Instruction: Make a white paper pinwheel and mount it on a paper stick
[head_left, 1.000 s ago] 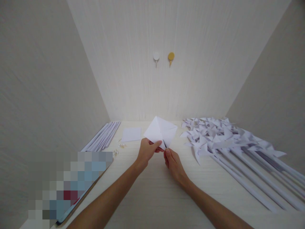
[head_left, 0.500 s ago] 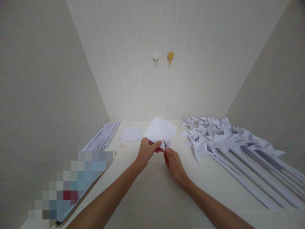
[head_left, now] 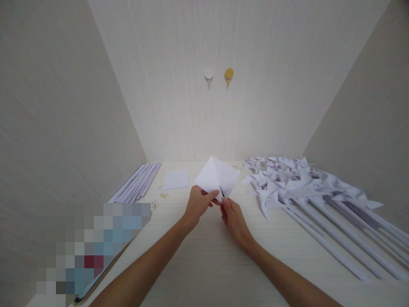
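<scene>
A square sheet of white paper (head_left: 217, 174) with diagonal creases is held up in front of me, one corner pointing away. My left hand (head_left: 200, 202) is closed on its lower left edge, thumb on top and fingers underneath. At the near corner, my right hand (head_left: 232, 217) pinches the paper between thumb and fingers. A short dark slit runs up from that corner, between the two hands. The fingers under the sheet are partly hidden.
White paper pinwheels (head_left: 284, 181) on rolled sticks lie heaped at right. At left are rolled paper sticks (head_left: 139, 183), flat square paper (head_left: 175, 179), small pale pieces (head_left: 163, 195) and a blurred-out flat object (head_left: 108, 251). Two hooks (head_left: 208, 74) hang on the back wall.
The paper has shifted slightly to the right, with both hands still on it. Their grip looks the same, and the things around have not moved.
</scene>
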### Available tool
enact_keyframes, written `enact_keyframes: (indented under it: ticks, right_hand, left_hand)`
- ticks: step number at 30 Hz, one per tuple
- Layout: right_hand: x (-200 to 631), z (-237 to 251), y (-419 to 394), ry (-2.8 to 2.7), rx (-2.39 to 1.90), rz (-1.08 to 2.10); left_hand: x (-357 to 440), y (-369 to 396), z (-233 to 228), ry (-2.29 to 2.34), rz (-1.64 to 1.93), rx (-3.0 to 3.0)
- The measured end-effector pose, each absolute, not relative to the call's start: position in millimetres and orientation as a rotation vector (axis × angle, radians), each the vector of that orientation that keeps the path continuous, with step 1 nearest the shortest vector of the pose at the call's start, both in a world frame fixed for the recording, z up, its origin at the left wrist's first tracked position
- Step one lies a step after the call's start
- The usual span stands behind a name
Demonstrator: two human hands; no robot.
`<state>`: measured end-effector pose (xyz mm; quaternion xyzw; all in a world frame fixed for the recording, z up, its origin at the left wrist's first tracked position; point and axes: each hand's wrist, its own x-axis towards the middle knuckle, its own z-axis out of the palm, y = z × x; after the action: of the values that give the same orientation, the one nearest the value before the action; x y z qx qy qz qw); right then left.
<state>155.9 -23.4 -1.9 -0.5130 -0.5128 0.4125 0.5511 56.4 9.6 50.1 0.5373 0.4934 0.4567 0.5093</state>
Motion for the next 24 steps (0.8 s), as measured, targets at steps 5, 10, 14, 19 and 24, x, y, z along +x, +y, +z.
enact_keyframes:
  ticks: [5, 10, 14, 19, 24]
  right_hand:
    - [155.5, -1.0, -23.2, -1.232, -1.225, 0.937]
    - [155.0, -2.6, -22.2, -1.215, -1.224, 0.935]
    - [154.9, -2.5, -22.4, -1.198, -1.216, 0.934]
    - [154.8, -1.9, -22.4, -1.194, -1.219, 0.929]
    - [155.6, -3.6, -22.1, -1.2, -1.222, 0.909]
  left_hand:
    - [56.6, 8.9, 51.4, 1.201, 1.115, 1.285]
    - [56.8, 8.1, 50.6, 1.189, 1.107, 1.314]
    - [57.6, 8.4, 47.9, 1.196, 1.093, 1.335]
    - [58.8, 8.1, 47.8, 1.215, 1.08, 1.341]
    - [59.2, 7.4, 48.4, 1.207, 1.072, 1.33]
